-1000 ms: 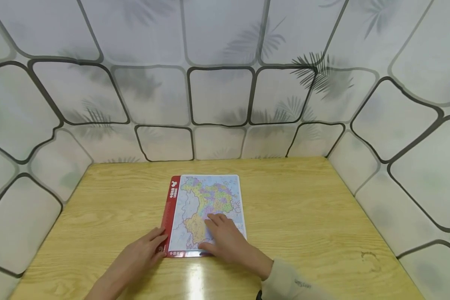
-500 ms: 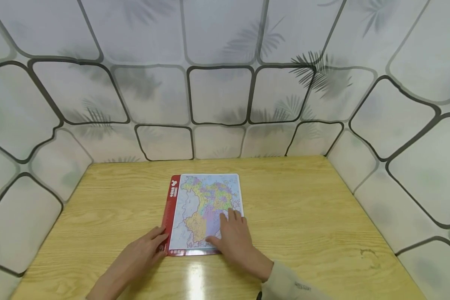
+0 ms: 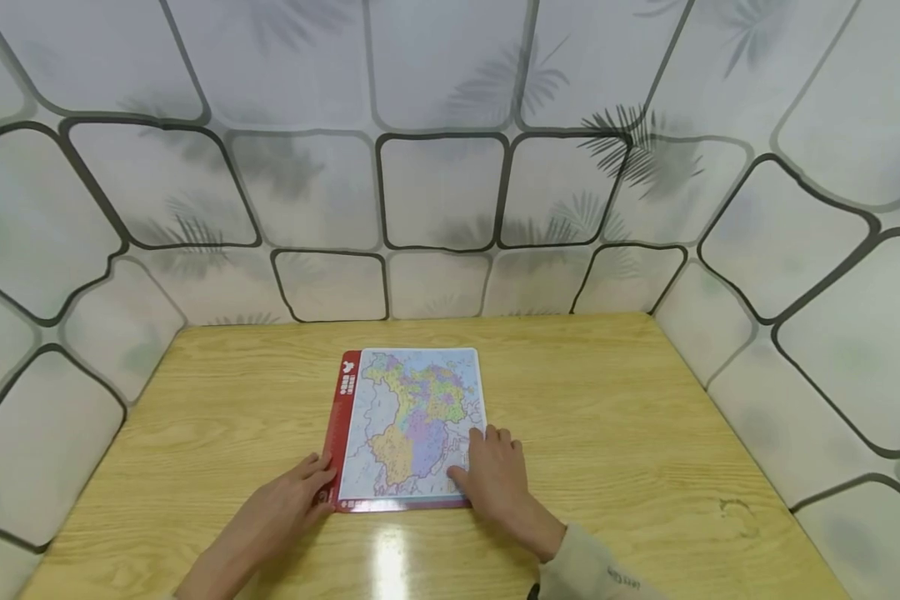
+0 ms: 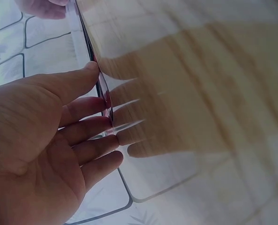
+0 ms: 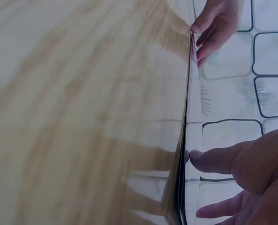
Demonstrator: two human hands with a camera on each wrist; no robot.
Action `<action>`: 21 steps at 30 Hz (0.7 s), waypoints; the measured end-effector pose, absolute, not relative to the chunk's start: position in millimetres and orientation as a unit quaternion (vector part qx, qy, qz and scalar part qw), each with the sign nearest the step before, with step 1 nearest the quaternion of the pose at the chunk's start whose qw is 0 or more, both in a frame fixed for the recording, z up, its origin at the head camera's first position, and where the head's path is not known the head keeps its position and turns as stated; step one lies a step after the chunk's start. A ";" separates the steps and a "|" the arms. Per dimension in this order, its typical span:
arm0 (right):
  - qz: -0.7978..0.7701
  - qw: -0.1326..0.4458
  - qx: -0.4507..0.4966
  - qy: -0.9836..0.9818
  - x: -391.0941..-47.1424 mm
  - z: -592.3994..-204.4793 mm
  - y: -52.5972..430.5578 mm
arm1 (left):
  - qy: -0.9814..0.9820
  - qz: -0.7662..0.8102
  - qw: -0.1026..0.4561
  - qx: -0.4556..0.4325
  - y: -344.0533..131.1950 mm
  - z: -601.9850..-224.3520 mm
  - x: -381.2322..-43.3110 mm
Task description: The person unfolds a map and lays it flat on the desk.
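A glossy map [image 3: 420, 442] with a red left border lies flat on the wooden table, turned sideways. My left hand [image 3: 285, 498] is at its near left corner, fingertips on the red border. In the left wrist view that hand's fingers [image 4: 90, 129] are stretched out to the map's edge, and the thumb touches the near edge. At the near right corner, my right hand [image 3: 501, 477] rests on the map with its fingers loosely extended. The right wrist view has the right thumb [image 5: 209, 160] over the map's near edge, where a dark narrow gap shows under the sheet.
The wooden table [image 3: 615, 433] extends around the map on all sides. A patterned curtain-like wall [image 3: 442, 192] with grey outlines and leaf prints encloses its back and both sides. A faint ring-shaped mark [image 3: 738, 512] is on the right of the table.
My right hand has slid rightward across the map, from its lower middle to its near right corner, uncovering the purple area. The left hand and the map have stayed in place.
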State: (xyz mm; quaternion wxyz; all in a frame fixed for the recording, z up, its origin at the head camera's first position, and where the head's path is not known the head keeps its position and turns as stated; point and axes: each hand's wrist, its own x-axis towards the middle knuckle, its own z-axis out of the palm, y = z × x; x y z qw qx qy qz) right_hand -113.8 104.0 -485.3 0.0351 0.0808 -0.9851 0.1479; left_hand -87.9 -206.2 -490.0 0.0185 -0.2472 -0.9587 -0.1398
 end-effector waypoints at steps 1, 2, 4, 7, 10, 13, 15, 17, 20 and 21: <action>0.154 0.040 0.078 -0.984 -114.1 -486.0 104.4 | -0.959 -0.139 0.017 -0.245 -206.0 -490.0 -87.9; 0.161 0.049 0.077 -0.983 -114.3 -486.8 105.0 | -0.960 -0.139 0.016 -0.244 -205.7 -489.9 -87.9; 0.174 0.068 0.079 -0.979 -114.7 -488.7 106.5 | -0.961 -0.139 0.015 -0.240 -205.3 -489.6 -87.6; 0.212 0.094 0.076 -0.970 -116.6 -492.8 108.8 | -0.961 -0.139 0.014 -0.240 -205.1 -489.2 -87.4; 0.255 0.106 0.067 -0.959 -119.8 -495.2 111.4 | -0.961 -0.140 0.009 -0.239 -205.0 -487.6 -86.8; 0.315 0.098 0.056 -0.942 -123.9 -495.8 115.1 | -0.961 -0.140 0.001 -0.240 -204.6 -487.0 -86.4; 0.358 0.082 0.048 -0.929 -127.0 -496.6 118.4 | -0.961 -0.136 -0.003 -0.240 -204.4 -487.0 -86.2; 0.397 0.060 0.039 -0.915 -129.2 -496.1 122.1 | -0.962 -0.132 -0.005 -0.240 -204.1 -487.6 -86.2; 0.435 0.023 0.019 -0.900 -131.2 -496.6 126.8 | -0.962 -0.129 -0.002 -0.241 -203.5 -489.0 -86.4; 0.443 0.012 0.013 -0.896 -131.4 -496.2 128.2 | -0.962 -0.129 0.002 -0.242 -203.3 -489.5 -86.4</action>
